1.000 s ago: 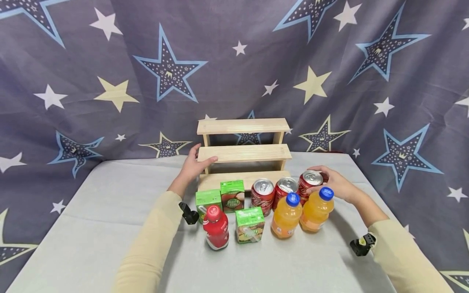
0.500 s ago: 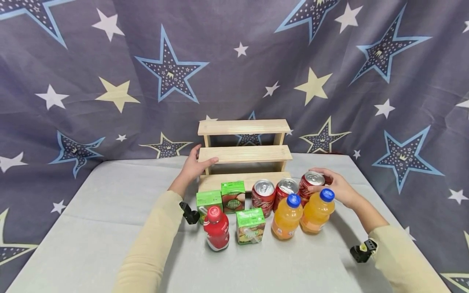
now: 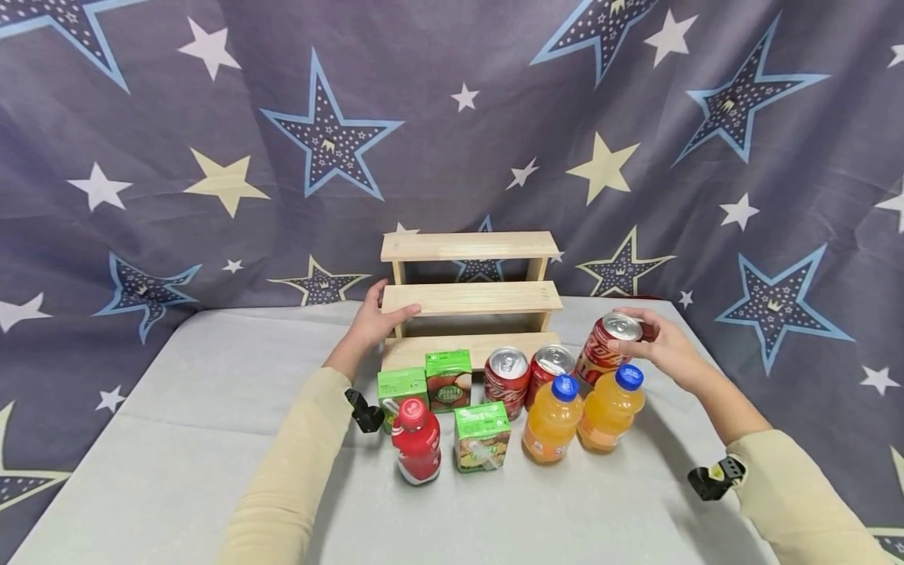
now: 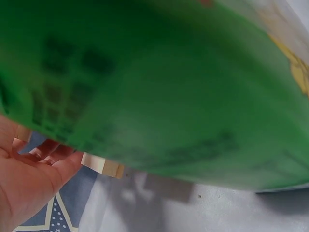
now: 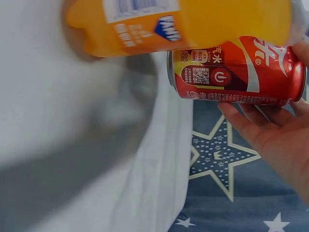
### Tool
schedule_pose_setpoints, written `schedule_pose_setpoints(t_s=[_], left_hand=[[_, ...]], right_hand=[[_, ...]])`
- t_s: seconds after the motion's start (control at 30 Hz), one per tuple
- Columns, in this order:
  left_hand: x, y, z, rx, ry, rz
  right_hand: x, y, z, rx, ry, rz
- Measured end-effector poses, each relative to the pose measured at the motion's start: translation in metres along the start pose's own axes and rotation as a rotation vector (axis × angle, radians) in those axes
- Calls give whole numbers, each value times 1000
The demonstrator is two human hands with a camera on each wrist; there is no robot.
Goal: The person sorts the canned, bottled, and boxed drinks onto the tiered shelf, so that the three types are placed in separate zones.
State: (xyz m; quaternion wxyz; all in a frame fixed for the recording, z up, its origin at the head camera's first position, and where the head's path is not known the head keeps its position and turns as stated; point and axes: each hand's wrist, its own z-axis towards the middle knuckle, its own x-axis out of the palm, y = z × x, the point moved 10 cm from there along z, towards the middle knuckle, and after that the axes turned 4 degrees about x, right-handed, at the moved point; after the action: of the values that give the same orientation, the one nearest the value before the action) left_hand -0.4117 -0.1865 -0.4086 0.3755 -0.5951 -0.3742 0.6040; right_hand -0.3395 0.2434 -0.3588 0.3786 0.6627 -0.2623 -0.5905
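My right hand [image 3: 667, 348] grips a red soda can [image 3: 602, 353] near its top, thumb on the near side and fingers behind. The can leans to the right, behind an orange soda bottle [image 3: 610, 416] with a blue cap. In the right wrist view, the same can [image 5: 231, 72] shows its printed side, with fingertips along its lower edge. On the left, my left hand [image 3: 373, 320] holds the end of the middle step of a three-tier wooden shelf [image 3: 473, 298], thumb over the front. A green carton [image 4: 159, 96] covers most of the left wrist view.
Two more red cans [image 3: 507, 380] stand before the shelf's bottom step. Beside them are green juice cartons [image 3: 448, 384], a red bottle [image 3: 418, 443] and a second orange bottle [image 3: 553, 424]. A star-patterned curtain [image 3: 452, 141] hangs behind the grey-white tablecloth [image 3: 176, 439].
The right hand has raised the rightmost can slightly and shifted it right, and the can now tilts. The left hand stays on the shelf.
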Motion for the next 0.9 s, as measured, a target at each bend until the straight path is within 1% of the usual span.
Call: schedule_pose_setpoints(t_s=[0.1, 0.27, 0.47, 0.6, 0.7, 0.9], left_hand=[[0, 0, 1, -3, 2, 3], [1, 0, 1, -16, 13, -1], [-2, -2, -2, -33, 6, -14], [-2, -2, -2, -39, 17, -18], [-1, -2, -2, -42, 25, -22], [0, 0, -1, -30, 10, -36]], right_hand=[[-6, 11, 0, -5, -4, -17], [-18, 28, -2, 12, -38, -52], [-28, 48, 2, 11, -84, -17], [-31, 61, 6, 20, -101, -10], [-31, 71, 9, 28, -98, -20], [-29, 93, 19, 42, -96, -11]])
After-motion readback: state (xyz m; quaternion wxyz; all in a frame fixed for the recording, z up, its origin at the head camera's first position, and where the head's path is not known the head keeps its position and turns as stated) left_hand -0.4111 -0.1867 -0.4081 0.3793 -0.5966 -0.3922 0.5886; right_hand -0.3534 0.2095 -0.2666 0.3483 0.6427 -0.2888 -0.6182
